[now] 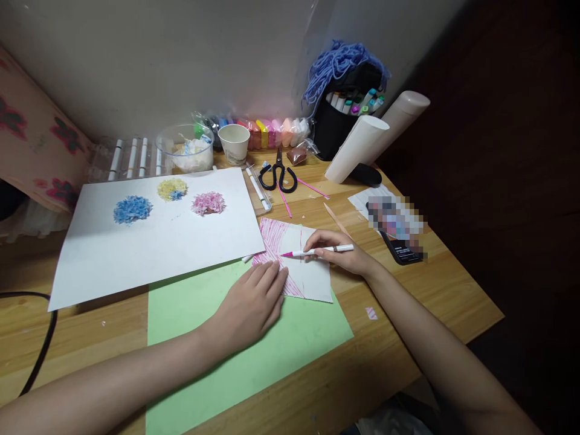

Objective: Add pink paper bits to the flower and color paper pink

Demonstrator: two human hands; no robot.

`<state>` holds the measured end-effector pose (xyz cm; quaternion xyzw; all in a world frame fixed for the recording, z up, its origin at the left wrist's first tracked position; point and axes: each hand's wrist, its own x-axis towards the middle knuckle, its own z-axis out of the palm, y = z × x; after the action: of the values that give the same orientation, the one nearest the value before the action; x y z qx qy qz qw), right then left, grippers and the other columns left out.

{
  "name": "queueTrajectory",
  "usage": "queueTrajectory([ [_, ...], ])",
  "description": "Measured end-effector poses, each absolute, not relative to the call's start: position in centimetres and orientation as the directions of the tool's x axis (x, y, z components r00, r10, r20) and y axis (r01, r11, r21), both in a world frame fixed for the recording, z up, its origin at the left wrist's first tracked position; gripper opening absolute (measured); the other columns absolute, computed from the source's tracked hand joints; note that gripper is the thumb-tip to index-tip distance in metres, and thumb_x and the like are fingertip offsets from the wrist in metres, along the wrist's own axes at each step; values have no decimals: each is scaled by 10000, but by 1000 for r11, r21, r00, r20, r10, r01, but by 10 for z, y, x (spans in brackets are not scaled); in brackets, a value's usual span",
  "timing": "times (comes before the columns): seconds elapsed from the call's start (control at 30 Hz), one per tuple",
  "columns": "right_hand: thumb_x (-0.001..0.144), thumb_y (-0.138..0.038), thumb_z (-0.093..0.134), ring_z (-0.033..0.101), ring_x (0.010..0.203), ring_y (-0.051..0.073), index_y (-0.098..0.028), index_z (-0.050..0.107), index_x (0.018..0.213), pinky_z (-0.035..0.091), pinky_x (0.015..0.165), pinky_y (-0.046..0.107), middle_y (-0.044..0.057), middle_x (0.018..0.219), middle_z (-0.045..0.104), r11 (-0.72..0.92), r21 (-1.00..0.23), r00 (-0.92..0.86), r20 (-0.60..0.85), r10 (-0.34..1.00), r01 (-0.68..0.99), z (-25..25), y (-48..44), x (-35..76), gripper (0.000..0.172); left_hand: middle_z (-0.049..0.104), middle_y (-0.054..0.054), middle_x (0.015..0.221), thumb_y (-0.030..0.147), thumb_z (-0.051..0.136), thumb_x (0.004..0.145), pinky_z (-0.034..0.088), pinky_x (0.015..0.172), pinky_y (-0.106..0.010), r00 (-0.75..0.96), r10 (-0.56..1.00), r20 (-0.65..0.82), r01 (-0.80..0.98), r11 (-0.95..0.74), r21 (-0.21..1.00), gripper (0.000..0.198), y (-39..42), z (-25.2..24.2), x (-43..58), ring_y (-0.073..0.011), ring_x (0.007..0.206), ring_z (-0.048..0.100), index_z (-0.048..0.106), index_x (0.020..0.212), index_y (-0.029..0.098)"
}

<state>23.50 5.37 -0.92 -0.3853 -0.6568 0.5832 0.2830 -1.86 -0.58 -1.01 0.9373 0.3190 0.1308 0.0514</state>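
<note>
My right hand [342,254] grips a white marker with a pink tip [317,250], its tip touching a small white tissue sheet [312,275] partly covered in pink strokes. My left hand [254,305] lies flat with fingers stretched out, pressing the sheet's lower left edge. The sheet rests on a light green paper [254,362]. A large white paper [154,241] to the left carries three fluffy tufts: blue [132,209], yellow [172,189] and pink [208,203].
Black scissors [278,176], a paper cup [234,143], a clear bowl [185,148], coloured clay packs [272,133] and a black marker holder [348,115] stand at the back of the wooden desk [408,314]. Two white rolls [362,148] lean right. A black cable [40,344] crosses the left edge.
</note>
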Motion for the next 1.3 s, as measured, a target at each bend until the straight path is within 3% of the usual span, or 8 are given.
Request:
queueTrajectory([
  [0.33, 857, -335, 602, 651, 789, 158, -166, 650, 917, 492, 726, 269, 45, 831, 675, 13, -988, -526, -70, 848, 152, -11, 55, 236, 186, 581, -184, 1197, 255, 385, 934, 470, 941, -445, 761, 611, 217, 582, -791, 187, 412, -6, -11, -19, -292, 1102, 532, 489, 1264, 31],
  [0.53, 850, -368, 604, 651, 655, 144, -153, 640, 783, 495, 631, 253, 25, 723, 653, -61, -990, -524, -119, 844, 126, -11, 55, 238, 228, 574, -183, 1212, 255, 381, 935, 462, 950, -441, 763, 608, 219, 582, -794, 175, 415, -5, -12, -19, -293, 1111, 526, 485, 1270, 33],
  [0.7, 850, -334, 620, 670, 727, 146, -162, 648, 821, 497, 694, 252, 25, 777, 677, -60, -989, -501, -119, 857, 132, -10, 54, 236, 177, 586, -185, 1184, 248, 383, 933, 477, 926, -435, 761, 601, 246, 582, -799, 152, 397, -6, -11, -18, -290, 1086, 542, 496, 1243, 26],
  [0.9, 880, -413, 556, 656, 599, 146, -148, 646, 731, 499, 600, 257, 18, 656, 646, -65, -991, -562, -119, 819, 116, -10, 55, 238, 316, 597, -189, 1126, 218, 394, 924, 507, 871, -404, 747, 595, 295, 584, -800, 136, 336, -7, -10, -18, -276, 1025, 574, 530, 1164, 25],
  [1.1, 836, -369, 633, 672, 720, 146, -157, 670, 800, 509, 676, 249, 29, 776, 679, -34, -987, -503, -108, 858, 155, -10, 55, 236, 218, 606, -204, 1111, 220, 401, 918, 504, 884, -414, 752, 574, 325, 568, -814, 124, 327, -7, -10, -18, -290, 1040, 573, 542, 1122, 6],
  [1.3, 835, -422, 613, 662, 532, 160, -127, 652, 674, 508, 501, 252, 30, 607, 644, -162, -979, -606, -206, 768, 127, -10, 53, 241, 339, 606, -205, 1101, 214, 408, 916, 503, 872, -418, 750, 579, 320, 560, -813, 159, 301, -6, -9, -18, -282, 1034, 578, 549, 1105, 26],
])
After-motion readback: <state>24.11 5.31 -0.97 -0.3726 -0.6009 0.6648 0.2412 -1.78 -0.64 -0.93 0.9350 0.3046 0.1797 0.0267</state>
